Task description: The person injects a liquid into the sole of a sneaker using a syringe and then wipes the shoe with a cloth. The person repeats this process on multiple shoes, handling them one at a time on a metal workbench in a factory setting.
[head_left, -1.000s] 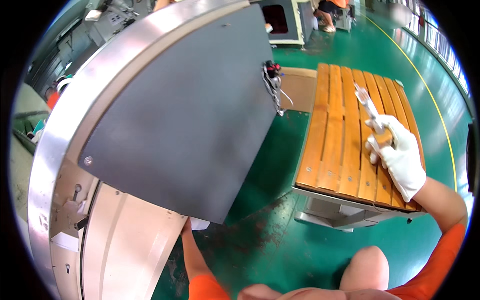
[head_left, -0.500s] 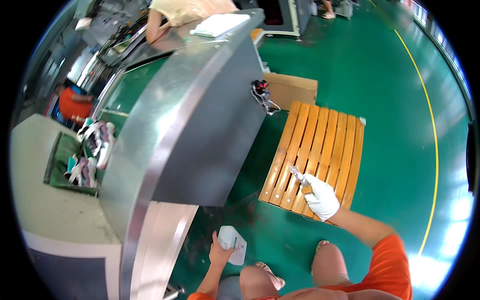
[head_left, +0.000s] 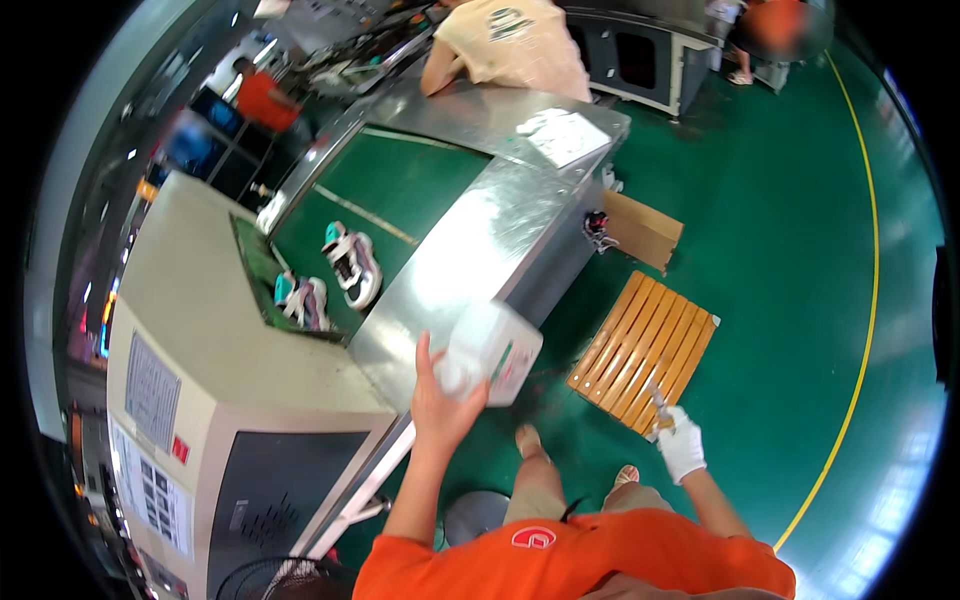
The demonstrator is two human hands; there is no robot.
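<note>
My left hand (head_left: 447, 402) is closed round the neck end of a translucent white plastic jug (head_left: 515, 365) with a printed label. The jug is tipped over beside the metal table edge. In a white glove, my right hand (head_left: 682, 447) grips a small tool (head_left: 658, 400) with a silvery end and a yellowish handle; its exact kind is unclear. That hand is by the near corner of a slatted wooden platform (head_left: 640, 350). To the left, one multicoloured sneaker (head_left: 352, 268) rests on the green conveyor belt (head_left: 385, 185), and another sneaker (head_left: 302, 300) sits by the machine opening.
A beige machine housing (head_left: 250, 270) stands at left along the metal table (head_left: 450, 250). White sheets or packets (head_left: 562, 137) lie on the table's far end, near a person in a pale top (head_left: 515, 45). A cardboard piece (head_left: 640, 228) and a round stool (head_left: 475, 517) are on the floor.
My left hand has raised the jug from low by my knees up to the table edge. The right hand still holds the tool, now nearer my body. My view has shifted, showing more of the belt.
</note>
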